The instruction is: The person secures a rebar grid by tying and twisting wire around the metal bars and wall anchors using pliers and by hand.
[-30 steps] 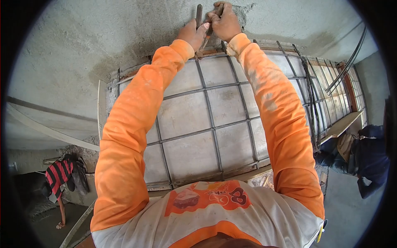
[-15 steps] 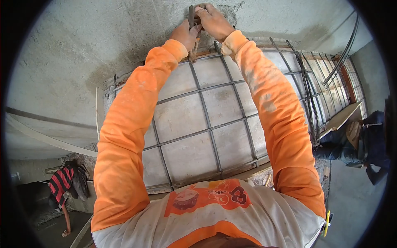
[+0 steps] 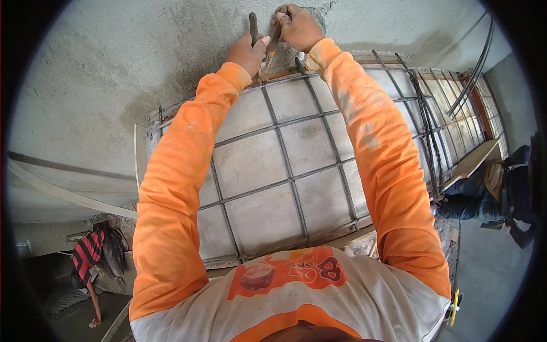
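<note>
At the top of the head view, my left hand (image 3: 248, 52) is wrapped round one handle of a pair of pincers (image 3: 253, 24). The fingers of my right hand (image 3: 299, 28) are closed on the other handle, which leans to the right. The two handles stand apart in a V. Their jaws point down at the wall-side edge of a steel rebar grid (image 3: 292, 178); what lies between the jaws is too small to make out.
Pale panels (image 3: 250, 162) lie under the grid, against a grey plastered wall (image 3: 142, 51). Dark thin rods (image 3: 476, 68) and a wire bundle (image 3: 430, 137) are on the right. A person in a striped shirt (image 3: 88, 256) bends at lower left; another person (image 3: 484, 199) is at right.
The pincers' handles have spread apart. My left hand has shifted left and slightly down, away from my right hand, which has barely moved.
</note>
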`<state>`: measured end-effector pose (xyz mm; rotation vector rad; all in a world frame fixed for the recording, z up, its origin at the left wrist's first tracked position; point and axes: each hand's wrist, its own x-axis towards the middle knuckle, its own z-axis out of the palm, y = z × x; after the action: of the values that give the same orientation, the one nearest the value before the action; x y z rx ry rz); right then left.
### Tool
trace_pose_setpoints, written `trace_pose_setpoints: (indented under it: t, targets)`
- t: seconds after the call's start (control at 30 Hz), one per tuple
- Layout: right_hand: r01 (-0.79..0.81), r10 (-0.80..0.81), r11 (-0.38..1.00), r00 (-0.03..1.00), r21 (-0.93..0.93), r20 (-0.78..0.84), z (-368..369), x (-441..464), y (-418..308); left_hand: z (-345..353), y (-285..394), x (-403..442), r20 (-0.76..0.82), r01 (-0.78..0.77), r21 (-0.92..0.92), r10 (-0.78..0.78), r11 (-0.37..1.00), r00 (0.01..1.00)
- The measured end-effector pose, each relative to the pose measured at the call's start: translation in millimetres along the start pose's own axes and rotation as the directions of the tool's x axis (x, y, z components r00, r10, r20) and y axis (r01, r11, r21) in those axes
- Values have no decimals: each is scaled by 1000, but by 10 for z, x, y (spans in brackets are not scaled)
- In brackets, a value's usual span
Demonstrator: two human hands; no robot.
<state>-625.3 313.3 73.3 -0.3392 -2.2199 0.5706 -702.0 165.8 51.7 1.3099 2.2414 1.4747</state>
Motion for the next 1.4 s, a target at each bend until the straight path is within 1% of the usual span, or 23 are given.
trace_pose_setpoints:
  t: [0.1, 0.17, 0.23, 0.3, 0.33, 0.43, 0.47, 0.5, 0.53, 0.57, 0.6, 0.67, 0.7, 0.73, 0.8, 0.87, 1.0, 1.03, 1.1, 1.17, 1.27, 1.33, 1.4]
  targets:
    - [7, -7, 999, 1000, 43, -12, -22, 0, -16, 29, -61, 67, 0, 1, 50, -1, 999, 1000]
    - [12, -12, 1000, 1000, 28, -16, -13, 5, -23, 72, -124, 142, -2, -56, 199, 58, 978, 998]
    - [15, -15, 1000, 1000, 14, -21, -19, 12, -39, 93, -116, 162, -8, -43, 206, 46, 978, 999]
    - [-39, 38, 999, 999, 31, 35, -45, 31, -31, 122, -123, 191, -7, -34, 213, 36, 976, 999]
    - [-40, 39, 999, 999, 30, 32, -28, 47, 0, 131, -135, 216, -6, -36, 190, 38, 981, 999]
    - [-42, 43, 999, 997, -20, 57, -39, 96, -27, 125, -142, 254, 13, -29, 176, 27, 984, 1000]
    - [-163, 142, 979, 976, 120, 168, -72, 110, -52, 121, -139, 262, 28, -16, 184, 11, 983, 1000]
    - [-293, 220, 925, 932, 243, 289, -100, 107, -91, 97, -92, 243, 28, -17, 184, 12, 983, 1000]
    - [-292, 218, 925, 932, 244, 289, -95, 91, -109, 64, -50, 216, 58, 5, 134, -12, 991, 998]
    - [-258, 207, 937, 953, 234, 222, -87, 72, -129, 33, -8, 188, 90, 28, 85, -36, 996, 995]
    - [-227, 195, 949, 968, 221, 155, -81, 63, -132, 18, 5, 170, 91, 27, 85, -35, 996, 995]
    - [-239, 209, 955, 963, 176, 170, -102, 74, -128, -9, 45, 153, 107, 98, -41, -94, 994, 990]
    - [-249, 223, 959, 957, 132, 188, -106, 87, -132, -14, 45, 156, 104, 96, -41, -92, 995, 990]
    - [-246, 220, 960, 958, 132, 186, -39, 98, -63, -13, 38, 162, 94, 73, -13, -72, 997, 993]
    - [-134, 134, 988, 991, 72, -6, 96, 78, 36, 0, 22, 167, 87, 50, 13, -51, 999, 995]
    - [-146, 146, 987, 989, 61, -1, 123, 89, 94, 11, 16, 187, 70, 29, 87, -35, 996, 997]
    - [-144, 144, 990, 989, 1, 13, 104, 102, 86, 53, -7, 217, 101, 20, 86, -29, 996, 994]
    - [-146, 146, 989, 989, 0, 12, 109, 95, 88, 78, -41, 243, 79, -7, 127, -3, 992, 997]
    - [-133, 134, 990, 991, 39, -21, 129, 86, 92, 104, -81, 261, 57, -35, 168, 26, 985, 998]
    - [-143, 144, 989, 990, 33, -13, 138, 88, 109, 114, -84, 271, 21, -7, 186, 3, 982, 1000]
    - [-152, 153, 987, 988, 49, -16, 156, 88, 102, 117, -94, 272, 21, -61, 199, 58, 978, 998]
    - [-150, 152, 986, 988, 66, -30, 134, 81, 74, 145, -134, 298, 15, -58, 199, 56, 978, 998]
    - [-86, 81, 993, 995, -79, -63, 93, 74, 42, 155, -146, 301, 8, -52, 198, 52, 979, 999]
